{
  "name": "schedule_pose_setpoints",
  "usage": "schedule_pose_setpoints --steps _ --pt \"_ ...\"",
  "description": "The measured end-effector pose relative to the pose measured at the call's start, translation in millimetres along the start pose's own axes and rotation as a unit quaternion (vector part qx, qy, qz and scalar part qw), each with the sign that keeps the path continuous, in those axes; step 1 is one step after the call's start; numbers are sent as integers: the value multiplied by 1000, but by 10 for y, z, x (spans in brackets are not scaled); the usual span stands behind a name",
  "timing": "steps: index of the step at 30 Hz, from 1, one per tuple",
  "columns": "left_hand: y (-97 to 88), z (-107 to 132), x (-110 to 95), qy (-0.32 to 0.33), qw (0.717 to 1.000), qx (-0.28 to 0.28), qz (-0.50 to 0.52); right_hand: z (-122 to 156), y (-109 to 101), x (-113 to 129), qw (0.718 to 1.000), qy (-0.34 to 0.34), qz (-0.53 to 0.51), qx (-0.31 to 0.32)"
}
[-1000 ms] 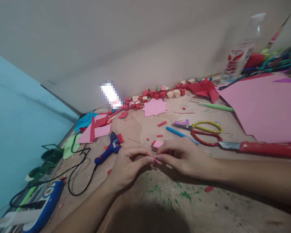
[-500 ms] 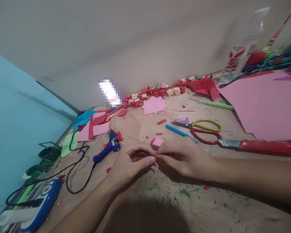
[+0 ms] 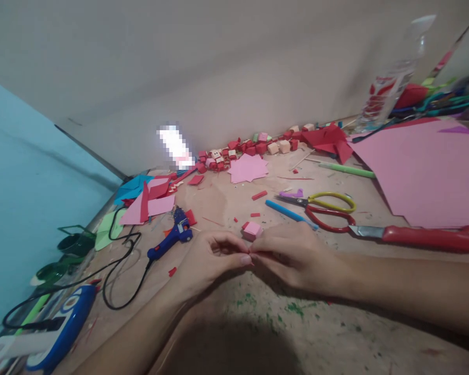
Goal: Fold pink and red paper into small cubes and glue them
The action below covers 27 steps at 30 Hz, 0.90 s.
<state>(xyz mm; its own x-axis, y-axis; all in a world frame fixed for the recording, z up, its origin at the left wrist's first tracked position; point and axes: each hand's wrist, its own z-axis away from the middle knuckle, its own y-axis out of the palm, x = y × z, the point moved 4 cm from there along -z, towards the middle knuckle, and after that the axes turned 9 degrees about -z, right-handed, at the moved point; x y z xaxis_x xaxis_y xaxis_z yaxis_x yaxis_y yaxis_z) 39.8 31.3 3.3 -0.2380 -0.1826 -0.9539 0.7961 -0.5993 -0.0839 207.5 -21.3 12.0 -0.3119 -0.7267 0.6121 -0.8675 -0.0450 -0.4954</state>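
My left hand and my right hand meet fingertip to fingertip, low over the middle of the table. Both pinch a tiny pink paper strip, nearly all of it hidden by the fingers. Just beyond the fingertips sits a small pink paper cube. Little red paper pieces lie behind the cube. A blue stick rests close past my right hand, beside scissors with one yellow and one red handle. To the left of my left hand lies a blue glue gun.
A red-handled knife and a large pink sheet lie at the right. Along the wall are several paper cubes, a pink star-edged paper and a clear bottle. A black cord and blue-white power strip are left.
The pink strip poked out below my fingertips and now hardly shows. Both hands stay together in nearly the same place; the whole view has shifted slightly.
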Motion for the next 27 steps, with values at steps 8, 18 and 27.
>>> schedule_pose_setpoints --steps 8,18,27 --pt "31 20 -8 -20 998 38 37 -34 -27 16 1000 5 -30 5" --pt "3 4 52 -49 994 43 91 -39 -77 16 996 42 -64 -38" --pt "-9 -10 58 1 995 13 98 -49 -86 34 996 62 -65 -22"
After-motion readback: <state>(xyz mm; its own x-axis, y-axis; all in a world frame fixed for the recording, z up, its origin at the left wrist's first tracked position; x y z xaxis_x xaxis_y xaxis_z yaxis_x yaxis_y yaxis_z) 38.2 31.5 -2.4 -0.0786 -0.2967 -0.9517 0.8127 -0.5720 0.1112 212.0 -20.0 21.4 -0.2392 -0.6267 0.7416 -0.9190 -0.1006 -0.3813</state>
